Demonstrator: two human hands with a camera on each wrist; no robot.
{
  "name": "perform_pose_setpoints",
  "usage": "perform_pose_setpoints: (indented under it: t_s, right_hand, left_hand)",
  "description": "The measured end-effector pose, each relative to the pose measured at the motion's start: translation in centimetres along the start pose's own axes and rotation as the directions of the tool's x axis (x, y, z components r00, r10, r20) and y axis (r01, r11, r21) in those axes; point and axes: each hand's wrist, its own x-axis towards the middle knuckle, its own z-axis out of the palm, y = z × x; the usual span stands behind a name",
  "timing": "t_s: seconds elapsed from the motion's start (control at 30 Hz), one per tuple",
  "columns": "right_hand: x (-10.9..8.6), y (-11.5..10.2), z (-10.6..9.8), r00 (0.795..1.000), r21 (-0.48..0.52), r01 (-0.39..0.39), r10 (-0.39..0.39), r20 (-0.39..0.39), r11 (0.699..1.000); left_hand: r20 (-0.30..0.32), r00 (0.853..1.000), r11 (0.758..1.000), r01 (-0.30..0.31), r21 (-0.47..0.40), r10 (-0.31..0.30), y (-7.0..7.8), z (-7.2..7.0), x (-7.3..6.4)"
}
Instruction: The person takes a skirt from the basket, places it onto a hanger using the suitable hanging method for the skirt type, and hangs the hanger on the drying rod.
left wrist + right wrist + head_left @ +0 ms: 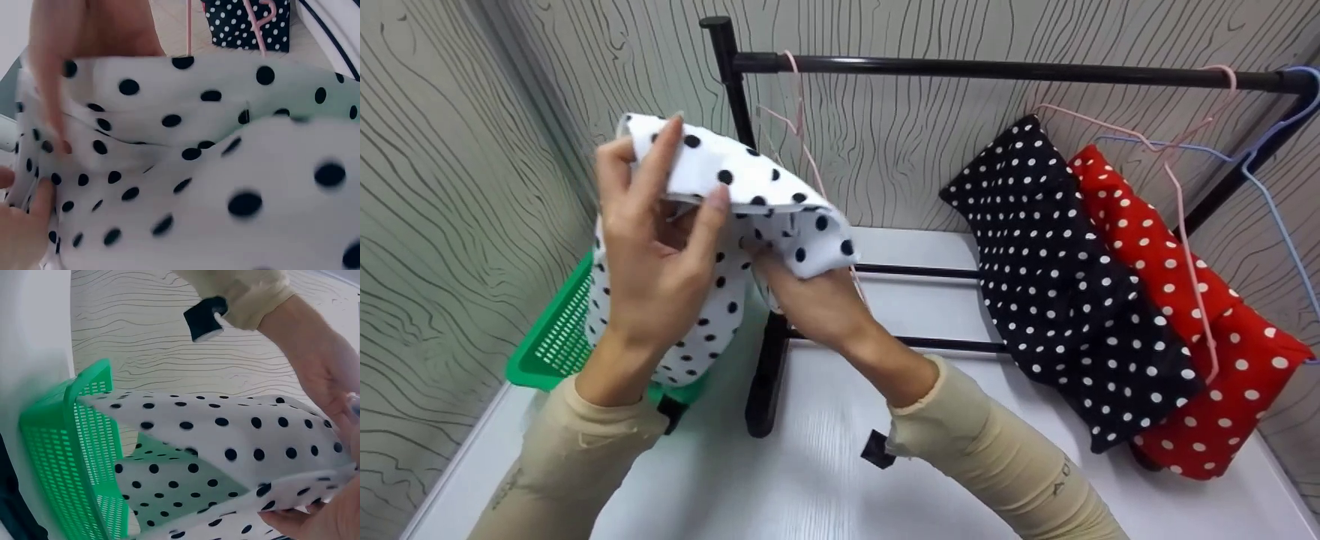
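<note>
My left hand (652, 240) holds the upper edge of a white cloth with black polka dots (765, 184), its thumb and fingers on the folded-over border. The rest of the cloth hangs down past that wrist in front of the green basket. My right hand (817, 300) grips the cloth from below, its fingertips hidden under the fold in the head view. In the right wrist view the spotted cloth (242, 430) spreads into a wide opening between both hands. Behind it, a pink hanger (798, 97) hangs from the rack, its lower part hidden by the cloth.
A black clothes rack (975, 67) spans the back. To the right hang a black white-dotted cloth (1057, 277) and a red white-dotted cloth (1215, 300), by a pink hanger (1189, 251) and a blue hanger (1279, 225). The green basket (547, 349) stands at left on the white surface.
</note>
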Motion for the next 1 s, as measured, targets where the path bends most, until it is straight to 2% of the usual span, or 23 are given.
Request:
perform_pose_setpoints:
  t_s: [0.07, 0.1, 0.2, 0.27, 0.33, 0.37, 0.43, 0.5, 0.53, 0.57, 0.6, 0.67, 0.7, 0.77, 0.8, 0.87, 1.0]
  right_hand:
    - [0.4, 0.7, -0.2, 0.992, 0.059, -0.065, 0.071, -0.106, 0.996]
    - [0.5, 1.1, -0.3, 0.984, 0.124, -0.097, 0.113, -0.135, 0.988]
    - [0.8, 2.2, -0.6, 0.962, 0.371, -0.141, 0.215, -0.167, 0.918]
    - [0.9, 2.8, -0.9, 0.957, 0.488, -0.145, 0.247, -0.153, 0.861]
    - [1.2, 3.2, -1.3, 0.954, 0.572, -0.148, 0.268, -0.132, 0.807]
    - [1.2, 3.4, -1.4, 0.953, 0.598, -0.152, 0.277, -0.122, 0.787]
    - [1.4, 3.7, -1.8, 0.949, 0.641, -0.167, 0.298, -0.101, 0.749]
    - [1.5, 3.9, -2.1, 0.939, 0.676, -0.191, 0.333, -0.085, 0.712]
    - [1.5, 4.1, -2.2, 0.934, 0.687, -0.204, 0.350, -0.077, 0.697]
    - [1.5, 4.2, -2.3, 0.928, 0.698, -0.215, 0.365, -0.071, 0.683]
    - [1.5, 4.3, -2.4, 0.924, 0.709, -0.226, 0.378, -0.062, 0.668]
    - [1.5, 4.6, -2.5, 0.916, 0.725, -0.245, 0.399, -0.046, 0.644]
    - [1.5, 4.6, -2.5, 0.913, 0.732, -0.252, 0.407, -0.037, 0.633]
    - [1.5, 4.8, -2.6, 0.906, 0.746, -0.268, 0.422, -0.018, 0.609]
    - [1.5, 4.9, -2.6, 0.902, 0.755, -0.278, 0.431, -0.007, 0.594]
    - [1.3, 5.0, -2.6, 0.892, 0.767, -0.305, 0.451, 0.022, 0.565]
    - [0.8, 5.2, -2.6, 0.867, 0.791, -0.375, 0.486, 0.114, 0.483]
  left_hand:
    - [0.066, 0.997, 0.998, 0.032, -0.048, -0.028, -0.2, 0.1, -0.4]
    - [0.107, 0.994, 0.997, 0.039, -0.067, -0.032, -0.5, 0.1, -0.7]
    - [0.221, 0.975, 0.999, -0.015, -0.049, 0.026, -1.5, -0.3, -1.2]
    - [0.244, 0.965, 0.994, -0.107, 0.009, 0.102, -2.4, -0.8, -1.4]
    - [0.219, 0.962, 0.974, -0.192, 0.118, 0.163, -3.4, -1.5, -1.5]
    - [0.202, 0.965, 0.960, -0.207, 0.186, 0.169, -3.8, -2.0, -1.5]
    - [0.182, 0.972, 0.934, -0.196, 0.299, 0.145, -4.6, -2.9, -1.5]
    - [0.214, 0.976, 0.919, -0.120, 0.375, 0.041, -5.3, -3.8, -1.5]
    - [0.249, 0.968, 0.916, -0.077, 0.393, -0.026, -5.7, -4.2, -1.6]
    - [0.287, 0.953, 0.916, -0.030, 0.401, -0.094, -6.0, -4.4, -1.7]
    - [0.323, 0.932, 0.918, 0.024, 0.395, -0.164, -6.4, -4.6, -1.7]
    - [0.384, 0.878, 0.912, 0.126, 0.391, -0.286, -6.8, -4.6, -1.9]
    - [0.413, 0.851, 0.910, 0.162, 0.382, -0.325, -6.9, -4.5, -1.9]
    - [0.458, 0.811, 0.909, 0.202, 0.365, -0.365, -7.2, -4.2, -2.0]
    - [0.477, 0.796, 0.908, 0.204, 0.367, -0.372, -7.2, -4.0, -2.0]
    - [0.516, 0.778, 0.915, 0.185, 0.359, -0.359, -7.4, -3.5, -2.0]
    - [0.569, 0.760, 0.933, 0.140, 0.331, -0.316, -8.0, -2.4, -2.2]
